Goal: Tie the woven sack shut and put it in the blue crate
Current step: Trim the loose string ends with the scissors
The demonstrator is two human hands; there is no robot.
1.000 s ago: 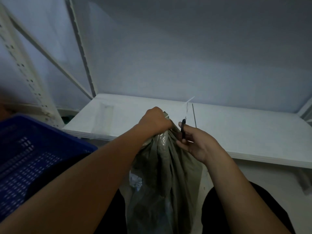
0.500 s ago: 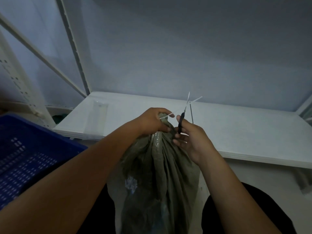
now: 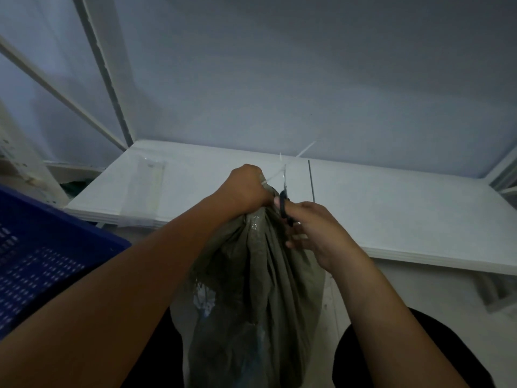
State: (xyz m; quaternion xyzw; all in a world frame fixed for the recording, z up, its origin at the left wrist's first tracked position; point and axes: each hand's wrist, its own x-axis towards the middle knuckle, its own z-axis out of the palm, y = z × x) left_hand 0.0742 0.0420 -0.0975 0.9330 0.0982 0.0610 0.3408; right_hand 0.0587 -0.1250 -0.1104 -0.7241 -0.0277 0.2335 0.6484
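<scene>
Nearest to us, at six o'clock, the woven sack [image 3: 260,289] is hanging between the legs of our dark trousers [image 3: 405,354], its olive cloth running upward in folds toward a bunched neck. Our left forearm is reaching in from eight o'clock, and our left hand [image 3: 246,189] is clenching that neck, all its fingers wrapping tightly round the gathered cloth. Just at four o'clock of it, our right hand [image 3: 313,231] is resting against the sack's upper side. Its thumb and fingers are curling round the black handles of the scissors [image 3: 284,200], whose thin blades are pointing toward twelve o'clock. A white tie [image 3: 306,149] is sticking out of the left fist and slanting toward one o'clock across the blades; we are unable to tell whether the blades are closing on it or only lying beside it. At nine o'clock of the sack, well apart from it, the blue crate [image 3: 42,247] is showing us its perforated wall, and the sack is hanging outside it. Beyond the hands a white tabletop [image 3: 405,214] is stretching from side to side. A clear sleeve [image 3: 144,191] is lying on it at nine o'clock of the left hand, and a thin dark rod [image 3: 311,180] at twelve o'clock of the right. Farthest off, a pale shelving upright [image 3: 112,88] is rising at eleven o'clock before the grey wall [image 3: 307,79].
</scene>
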